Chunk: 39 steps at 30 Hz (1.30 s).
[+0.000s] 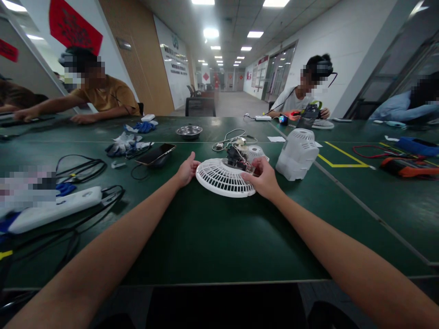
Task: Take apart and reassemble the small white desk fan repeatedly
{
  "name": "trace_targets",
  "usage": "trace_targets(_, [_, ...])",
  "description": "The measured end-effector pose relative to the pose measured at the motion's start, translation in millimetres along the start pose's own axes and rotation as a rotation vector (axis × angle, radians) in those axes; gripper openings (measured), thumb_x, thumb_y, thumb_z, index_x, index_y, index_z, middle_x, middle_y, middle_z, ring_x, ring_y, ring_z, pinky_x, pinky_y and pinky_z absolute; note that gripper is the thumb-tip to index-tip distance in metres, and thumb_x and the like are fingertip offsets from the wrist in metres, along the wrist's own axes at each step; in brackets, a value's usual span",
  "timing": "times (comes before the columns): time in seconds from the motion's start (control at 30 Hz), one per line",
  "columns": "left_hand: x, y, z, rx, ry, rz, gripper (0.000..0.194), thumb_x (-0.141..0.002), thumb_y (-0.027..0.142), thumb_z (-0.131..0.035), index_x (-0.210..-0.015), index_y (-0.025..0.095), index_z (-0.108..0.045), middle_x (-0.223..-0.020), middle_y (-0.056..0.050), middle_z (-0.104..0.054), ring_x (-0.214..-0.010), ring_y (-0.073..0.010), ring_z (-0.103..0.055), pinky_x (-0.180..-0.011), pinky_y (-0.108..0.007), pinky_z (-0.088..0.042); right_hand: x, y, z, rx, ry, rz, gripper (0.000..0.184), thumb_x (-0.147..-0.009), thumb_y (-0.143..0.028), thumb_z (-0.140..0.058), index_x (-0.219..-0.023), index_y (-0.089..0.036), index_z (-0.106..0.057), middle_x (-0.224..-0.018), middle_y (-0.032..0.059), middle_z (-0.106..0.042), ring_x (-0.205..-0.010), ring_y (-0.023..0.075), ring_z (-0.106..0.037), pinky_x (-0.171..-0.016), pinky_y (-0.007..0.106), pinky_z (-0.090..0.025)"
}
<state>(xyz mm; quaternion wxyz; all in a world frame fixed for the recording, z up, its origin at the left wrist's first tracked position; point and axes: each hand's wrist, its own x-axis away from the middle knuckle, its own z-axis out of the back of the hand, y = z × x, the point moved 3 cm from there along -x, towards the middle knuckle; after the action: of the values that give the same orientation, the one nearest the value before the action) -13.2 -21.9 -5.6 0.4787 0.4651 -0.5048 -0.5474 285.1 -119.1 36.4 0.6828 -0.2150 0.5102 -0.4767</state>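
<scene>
A round white fan grille [221, 177] lies flat on the green table [212, 242]. A small motor and circuit board with loose wires [238, 160] rest on its far right part. My left hand [187, 170] grips the grille's left rim, fingers curled over the edge. My right hand [264, 179] is closed on the right rim, thumb and fingers pinching near the circuit board. Just behind sits a second small white grille piece [257, 152], and to the right stands the white fan housing [297, 153].
A phone [156, 154], gloves [126, 142], a metal bowl [189, 131] and a coiled cable [229, 139] lie beyond. A white power strip [56, 208] with black cords is at left. Other people work along the far edge. An orange meter [409, 167] lies at right.
</scene>
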Motion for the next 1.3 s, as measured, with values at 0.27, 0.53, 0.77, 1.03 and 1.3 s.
trace_targets(0.27, [4,3,-4.9,-0.209,0.028,-0.002,0.042,-0.078,0.057,-0.071,-0.068,0.016,-0.068,-0.059,-0.004,-0.066,-0.062,-0.0199,-0.062,-0.061,-0.031,-0.046,-2,-4,-2,0.27,-0.217,0.083,0.054,-0.077,-0.059,-0.074,-0.112,-0.025,-0.05,-0.1,0.0049,-0.064,-0.077,0.021,-0.058,-0.076,0.037,-0.046])
trace_targets(0.53, [10,8,-7.3,-0.365,0.038,-0.067,0.044,-0.086,0.057,-0.06,-0.067,0.018,-0.067,-0.059,-0.002,-0.064,-0.058,-0.0178,-0.058,-0.059,-0.029,-0.042,-24,25,35,0.462,0.22,0.111,0.055,-0.08,-0.042,-0.068,-0.128,-0.021,-0.051,-0.132,0.0161,-0.055,-0.118,0.0343,-0.054,-0.103,0.052,-0.042])
trace_targets(0.77, [11,8,-11.3,-0.349,0.01,-0.078,0.048,-0.082,0.064,-0.063,-0.066,0.018,-0.066,-0.058,-0.001,-0.063,-0.055,-0.0168,-0.055,-0.057,-0.028,-0.038,-36,69,38,0.506,0.093,-0.042,0.087,-0.073,-0.035,-0.076,-0.149,-0.02,-0.037,-0.136,0.0176,-0.058,-0.124,0.035,-0.057,-0.108,0.051,-0.042])
trace_targets(1.03, [12,11,-13.6,-0.387,0.035,-0.118,0.045,-0.084,0.06,-0.061,-0.076,0.017,-0.071,-0.065,-0.002,-0.067,-0.06,-0.0179,-0.059,-0.058,-0.028,-0.04,-42,76,35,0.579,0.056,-0.084,0.086,-0.075,-0.03,-0.075,-0.151,-0.019,-0.038,-0.132,0.0171,-0.062,-0.118,0.0351,-0.062,-0.107,0.051,-0.044])
trace_targets(1.3, [14,12,-12.2,-0.405,0.048,-0.1,0.042,-0.086,0.056,-0.061,-0.086,0.016,-0.074,-0.072,-0.004,-0.071,-0.067,-0.02,-0.064,-0.06,-0.029,-0.044,-41,76,33,0.611,0.069,-0.164,0.091,-0.07,-0.036,-0.078,-0.151,-0.023,-0.039,-0.123,0.0166,-0.06,-0.113,0.0365,-0.061,-0.104,0.053,-0.045])
